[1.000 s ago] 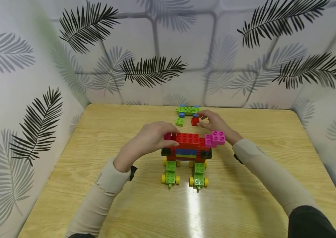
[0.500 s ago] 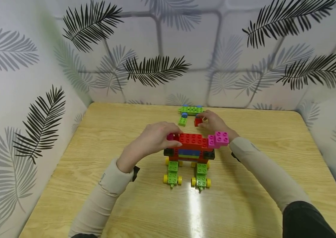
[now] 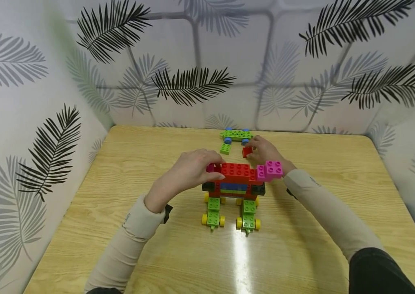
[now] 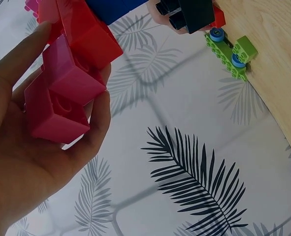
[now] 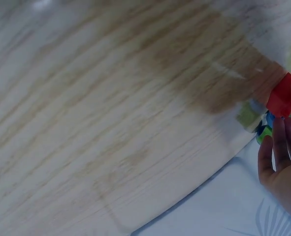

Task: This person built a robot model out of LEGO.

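A brick model (image 3: pixel 237 183) stands mid-table: red top, blue and black layers, green legs on yellow wheels, pink bricks (image 3: pixel 270 170) at its right end. My left hand (image 3: pixel 192 169) grips the model's left end, fingers curled round a dark pink brick (image 4: pixel 61 98). My right hand (image 3: pixel 264 152) is behind the model and pinches a small red brick (image 3: pixel 246 151) (image 5: pixel 281 96), which is at table level. Whether that brick touches the wood is unclear.
A green plate with blue wheels (image 3: pixel 236 135) (image 4: pixel 227 49) lies by the back wall, a small green brick (image 3: pixel 225 148) just in front of it. The wooden table (image 3: pixel 302 245) is boxed in by leaf-patterned walls on three sides.
The right hand with the small red brick has shifted slightly toward me. The left hand and the model have stayed put.
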Demonstrator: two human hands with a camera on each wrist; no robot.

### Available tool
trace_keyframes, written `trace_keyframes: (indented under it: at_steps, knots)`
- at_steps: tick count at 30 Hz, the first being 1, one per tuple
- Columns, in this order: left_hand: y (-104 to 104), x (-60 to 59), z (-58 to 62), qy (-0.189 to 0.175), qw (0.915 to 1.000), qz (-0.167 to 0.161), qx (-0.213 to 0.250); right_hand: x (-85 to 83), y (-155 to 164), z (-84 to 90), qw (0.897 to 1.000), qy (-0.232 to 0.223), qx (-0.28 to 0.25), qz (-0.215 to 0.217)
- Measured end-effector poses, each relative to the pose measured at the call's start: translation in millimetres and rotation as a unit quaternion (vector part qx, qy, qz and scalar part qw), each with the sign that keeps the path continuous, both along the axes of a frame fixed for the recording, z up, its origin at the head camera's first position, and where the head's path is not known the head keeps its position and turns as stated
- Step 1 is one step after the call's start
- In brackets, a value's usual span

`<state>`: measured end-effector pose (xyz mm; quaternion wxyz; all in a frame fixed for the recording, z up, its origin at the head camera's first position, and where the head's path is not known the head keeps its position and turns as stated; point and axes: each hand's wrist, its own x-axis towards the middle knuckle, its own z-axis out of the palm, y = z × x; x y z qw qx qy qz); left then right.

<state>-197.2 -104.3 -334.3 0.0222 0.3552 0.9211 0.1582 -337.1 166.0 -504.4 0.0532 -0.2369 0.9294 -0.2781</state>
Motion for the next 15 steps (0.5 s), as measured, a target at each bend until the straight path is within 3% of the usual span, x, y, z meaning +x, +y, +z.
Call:
trace_keyframes:
  at_steps: [15]
  knots:
    - [-1,0.7,-0.5,0.01,0.9999,-0.001,-0.004,11.5,6,-0.4,1.0,-0.019,-0.023,0.004]
